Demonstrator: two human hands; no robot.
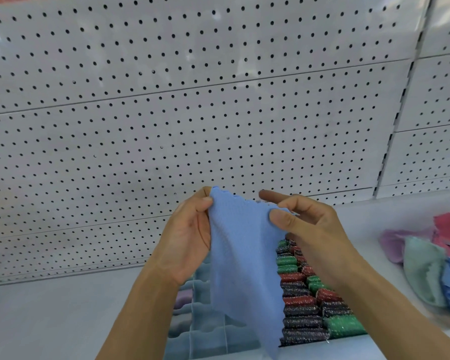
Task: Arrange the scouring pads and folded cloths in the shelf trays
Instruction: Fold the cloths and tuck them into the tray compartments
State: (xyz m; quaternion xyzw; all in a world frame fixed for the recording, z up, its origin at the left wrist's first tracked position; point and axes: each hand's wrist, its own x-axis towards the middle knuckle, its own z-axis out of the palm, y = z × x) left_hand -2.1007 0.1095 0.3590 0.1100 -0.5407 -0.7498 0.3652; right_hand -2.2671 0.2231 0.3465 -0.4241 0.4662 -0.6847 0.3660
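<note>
A light blue cloth (244, 261) with scalloped edges hangs unfolded in front of me, above the shelf. My left hand (187, 237) pinches its upper left corner between thumb and fingers. My right hand (307, 229) pinches its upper right corner. Behind the cloth lies a pale blue divided tray (205, 331); a lilac folded cloth (183, 298) sits in one left compartment. Rows of glittery scouring pads (307, 305) in green, red and dark colours fill the tray to the right, partly hidden by my right forearm.
A loose heap of cloths (426, 266) in lilac, mint, pink and blue lies on the white shelf (63, 315) at the right. A white pegboard wall (192, 100) rises behind the shelf.
</note>
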